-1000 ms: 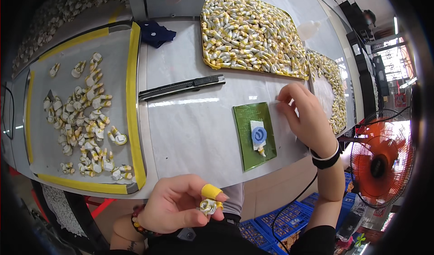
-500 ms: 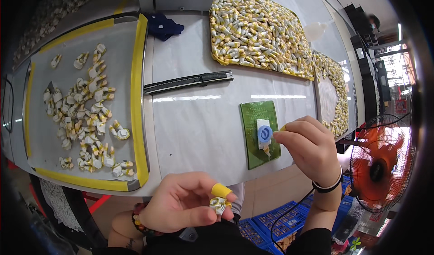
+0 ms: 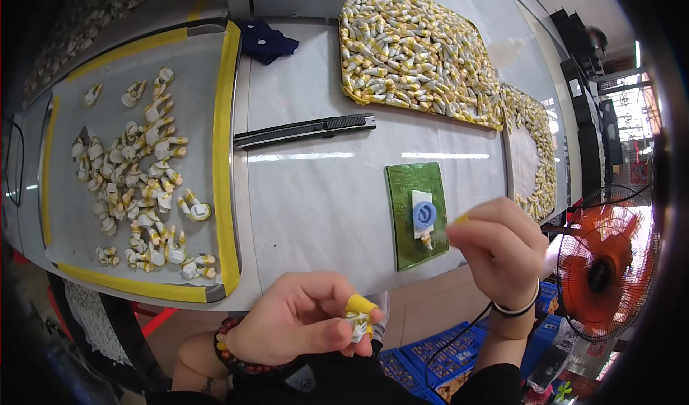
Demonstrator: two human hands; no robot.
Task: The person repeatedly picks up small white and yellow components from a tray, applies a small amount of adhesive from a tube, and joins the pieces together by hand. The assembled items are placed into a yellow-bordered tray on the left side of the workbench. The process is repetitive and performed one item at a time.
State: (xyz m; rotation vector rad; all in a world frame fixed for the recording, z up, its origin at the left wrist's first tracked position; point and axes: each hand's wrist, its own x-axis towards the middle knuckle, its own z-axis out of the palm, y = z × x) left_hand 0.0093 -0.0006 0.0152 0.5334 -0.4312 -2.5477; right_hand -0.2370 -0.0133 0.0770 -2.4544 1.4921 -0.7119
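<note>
At the table's near edge my left hand (image 3: 305, 315) pinches a small white-and-gold figurine part (image 3: 359, 326) between thumb and fingers. A yellow band wraps one of its fingertips. My right hand (image 3: 502, 251) hovers just right of a green pad (image 3: 400, 243), its thumb and fingers pressed together. A bit of yellow shows at its fingertips, but I cannot make out whether they hold anything. On the pad lies a white block (image 3: 422, 200) with a round blue piece (image 3: 424, 215) on it, marked by a dark curved groove. A small pale-tipped piece (image 3: 428, 241) sticks out below.
Left stands a yellow-taped tray (image 3: 227, 154) with scattered white-and-yellow parts (image 3: 136, 175). A black utility knife (image 3: 308, 130) lies mid-table. Behind are a tray packed with similar parts (image 3: 416, 53) and a dark blue cloth (image 3: 265, 43). An orange fan (image 3: 603, 269) stands right, blue crates (image 3: 430, 347) below.
My right hand has drawn back slightly right from the blue piece. My left hand, still holding the figurine part, has shifted a little to the right. The whole view has also shifted slightly.
</note>
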